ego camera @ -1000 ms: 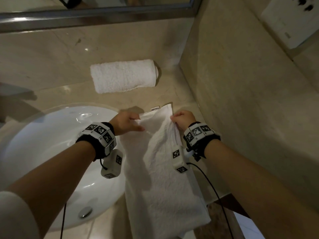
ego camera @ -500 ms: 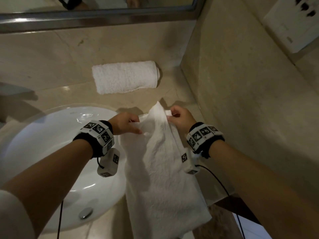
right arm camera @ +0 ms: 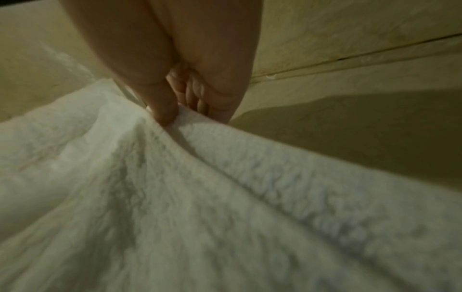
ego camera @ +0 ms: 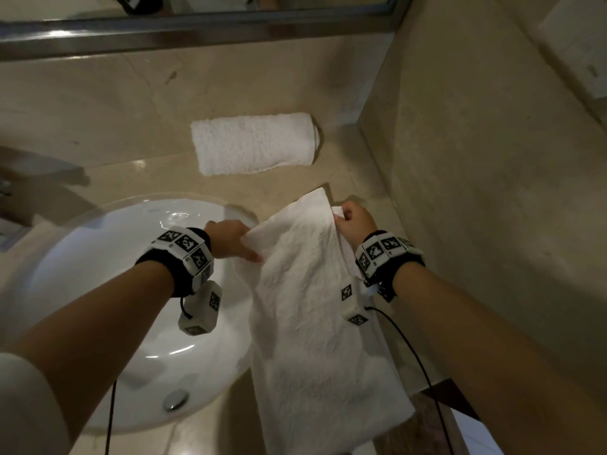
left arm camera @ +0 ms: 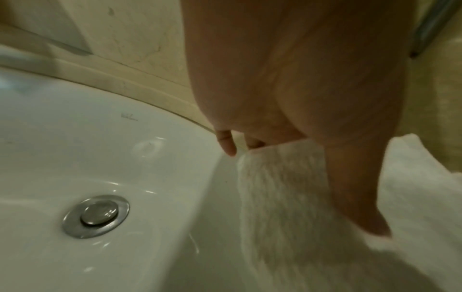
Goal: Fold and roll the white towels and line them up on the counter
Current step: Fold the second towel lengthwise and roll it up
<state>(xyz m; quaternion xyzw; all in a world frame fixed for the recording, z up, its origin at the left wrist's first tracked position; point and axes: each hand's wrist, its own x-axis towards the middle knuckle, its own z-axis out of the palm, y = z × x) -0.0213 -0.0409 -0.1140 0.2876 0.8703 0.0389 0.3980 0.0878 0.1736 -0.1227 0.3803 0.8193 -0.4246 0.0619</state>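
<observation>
Both hands, left hand and right hand, pinch the long towel, squeezed between sink and wall, pointing away toward the rolled towel.

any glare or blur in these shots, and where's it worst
Head view: dim and warm, small glare spots on the white ceramic sink. Left wrist view: flat white terry towel motion-smeared. Right wrist view: towel soft and blurred below the right hand.

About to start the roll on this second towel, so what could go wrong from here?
The flat towel lies beside the sink, and its left edge could slip into the basin. Its near end overhangs the counter edge and may drag the towel off. Both hands pinch only the far corners, so the roll could start crooked.
</observation>
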